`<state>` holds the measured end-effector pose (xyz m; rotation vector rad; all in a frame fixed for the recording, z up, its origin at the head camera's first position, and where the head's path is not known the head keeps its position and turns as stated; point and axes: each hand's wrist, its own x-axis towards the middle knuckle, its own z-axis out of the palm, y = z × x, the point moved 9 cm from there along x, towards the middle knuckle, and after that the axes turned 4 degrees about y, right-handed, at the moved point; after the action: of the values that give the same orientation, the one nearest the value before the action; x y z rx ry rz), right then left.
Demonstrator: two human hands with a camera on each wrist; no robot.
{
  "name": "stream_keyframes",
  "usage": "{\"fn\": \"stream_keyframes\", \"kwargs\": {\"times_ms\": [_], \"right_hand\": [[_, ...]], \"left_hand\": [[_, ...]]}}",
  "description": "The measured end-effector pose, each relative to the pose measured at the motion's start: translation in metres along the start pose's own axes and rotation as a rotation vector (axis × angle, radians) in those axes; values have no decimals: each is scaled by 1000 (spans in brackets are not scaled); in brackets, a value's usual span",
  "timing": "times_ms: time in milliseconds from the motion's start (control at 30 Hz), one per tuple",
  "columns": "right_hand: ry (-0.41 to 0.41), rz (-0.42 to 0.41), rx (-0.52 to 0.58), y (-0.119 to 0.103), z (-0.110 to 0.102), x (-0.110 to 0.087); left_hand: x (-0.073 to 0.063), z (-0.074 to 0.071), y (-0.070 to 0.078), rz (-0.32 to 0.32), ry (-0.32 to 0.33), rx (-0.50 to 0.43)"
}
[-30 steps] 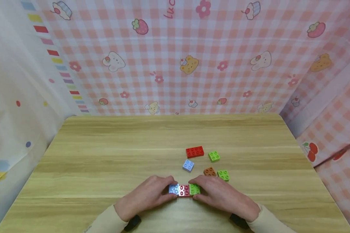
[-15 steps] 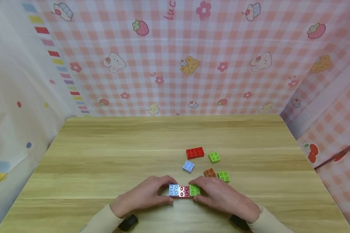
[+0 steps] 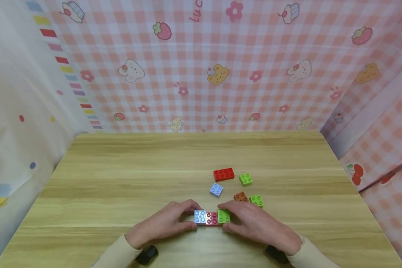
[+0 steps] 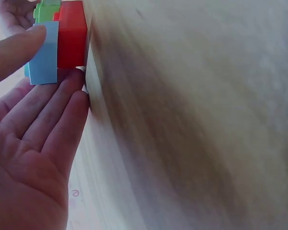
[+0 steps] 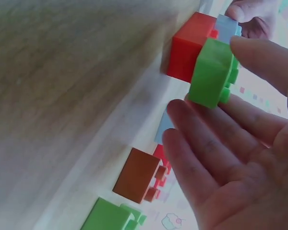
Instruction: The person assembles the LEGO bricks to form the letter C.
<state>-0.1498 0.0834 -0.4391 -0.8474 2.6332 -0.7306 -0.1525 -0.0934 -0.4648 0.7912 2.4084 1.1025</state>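
Observation:
A red brick (image 3: 212,219) lies on the wooden table with a light blue brick (image 3: 200,216) on its left end and a green brick (image 3: 224,216) on its right end. My left hand (image 3: 167,223) straddles the light blue brick, thumb on the near side and fingers at the far side. At the other end my right hand (image 3: 254,223) holds the green brick between thumb and fingers. In the left wrist view the thumb (image 4: 31,40) lies against the light blue brick. The right thumb (image 5: 249,55) meets the green brick's edge in the right wrist view.
Beyond the hands lie a long red brick (image 3: 223,174), a loose light blue brick (image 3: 216,190), a brown brick (image 3: 241,197) and two green bricks, one farther back (image 3: 246,179) and one nearer (image 3: 256,201). A checked cloth (image 3: 201,93) hangs behind the table.
The left thumb and fingers spread away from the light blue brick, then came back in close to it. My right hand stays at the green brick. The loose bricks have not moved.

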Motion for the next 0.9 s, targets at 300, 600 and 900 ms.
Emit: {"fn": "stream_keyframes", "kwargs": {"times_ms": [300,600,900], "right_hand": [[134,-59,21,-3,-20,-13],[297,-144,-29,3,-40,-24],[302,-167,-105,20,-52,-28]], "left_hand": [[0,0,0,-11,7,2],[0,0,0,-22,9,2],[1,1,3,-30,-6,-5]]}}
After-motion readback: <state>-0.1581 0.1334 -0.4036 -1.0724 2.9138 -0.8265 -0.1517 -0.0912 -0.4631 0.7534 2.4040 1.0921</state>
